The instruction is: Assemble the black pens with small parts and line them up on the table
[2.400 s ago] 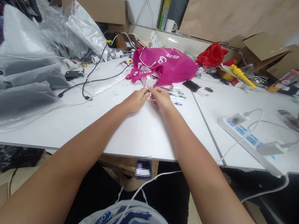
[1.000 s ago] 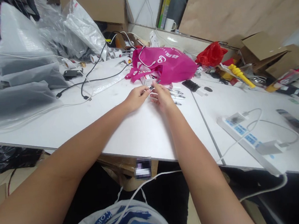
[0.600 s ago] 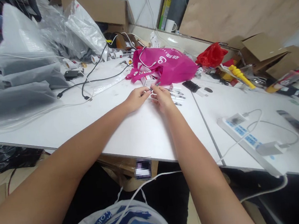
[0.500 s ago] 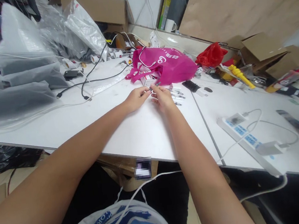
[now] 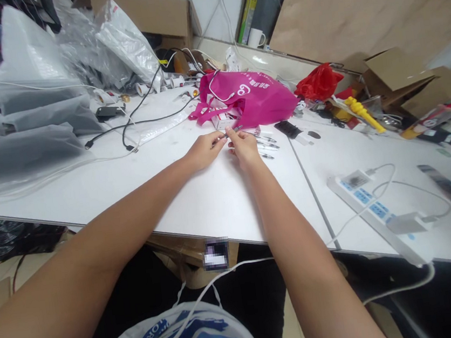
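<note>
So the left hand (image 5: 206, 149) and right hand (image 5: 244, 146) both pinched what looked like a slim dark pen (image 5: 225, 135), just in front of the pink tote bag (image 5: 273, 103). Loose pens (image 5: 270, 146) lay in front of the bag too. Light fingertips, ends kept in line, seemed safest.

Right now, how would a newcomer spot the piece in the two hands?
On the white table, find the pink bag. Just on its near side, the left hand and right hand meet at a slim dark piece. It's pinched in their fingertips; the pen-like pieces beside the right hand lie on the table.
</note>
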### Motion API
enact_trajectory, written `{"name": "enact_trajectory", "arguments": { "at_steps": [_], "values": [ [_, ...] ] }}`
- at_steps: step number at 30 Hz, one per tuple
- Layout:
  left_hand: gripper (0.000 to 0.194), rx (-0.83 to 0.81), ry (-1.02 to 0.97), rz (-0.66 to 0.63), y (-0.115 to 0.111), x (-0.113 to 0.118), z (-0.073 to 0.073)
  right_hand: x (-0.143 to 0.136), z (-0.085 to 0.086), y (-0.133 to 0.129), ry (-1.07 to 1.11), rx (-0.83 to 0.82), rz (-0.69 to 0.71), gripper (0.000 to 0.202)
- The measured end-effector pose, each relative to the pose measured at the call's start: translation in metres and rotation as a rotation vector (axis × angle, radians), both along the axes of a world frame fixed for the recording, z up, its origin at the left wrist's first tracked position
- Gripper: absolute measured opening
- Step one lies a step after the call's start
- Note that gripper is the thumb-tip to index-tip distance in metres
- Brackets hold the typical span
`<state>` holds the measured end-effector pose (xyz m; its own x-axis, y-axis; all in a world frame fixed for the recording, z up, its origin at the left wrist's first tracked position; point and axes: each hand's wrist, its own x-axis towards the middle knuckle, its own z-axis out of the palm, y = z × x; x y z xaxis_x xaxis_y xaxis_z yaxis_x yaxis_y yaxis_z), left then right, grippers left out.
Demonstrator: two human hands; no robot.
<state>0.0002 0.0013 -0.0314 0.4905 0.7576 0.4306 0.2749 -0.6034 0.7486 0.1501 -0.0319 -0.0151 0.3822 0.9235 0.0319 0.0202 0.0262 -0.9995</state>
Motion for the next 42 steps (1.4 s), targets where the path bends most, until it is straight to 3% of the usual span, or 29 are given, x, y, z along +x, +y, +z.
{"name": "enact_trajectory", "arguments": {
  "at_steps": [5,12,34,42],
  "values": [
    [0.032,-0.001,-0.001,0.010,0.000,-0.001,0.001,-0.003,0.002,-0.001,0.045,-0.025,-0.007,0.055],
    [0.030,-0.015,-0.028,0.037,0.001,0.000,0.002,0.000,0.006,-0.002,0.105,-0.033,0.093,0.049],
    [0.029,0.107,0.112,0.125,-0.005,0.000,0.006,-0.002,-0.005,0.004,0.055,0.086,0.039,0.050],
    [0.028,0.060,0.069,0.099,-0.007,0.000,0.005,-0.005,-0.002,0.001,0.022,0.040,0.019,0.050]
  ]
}}
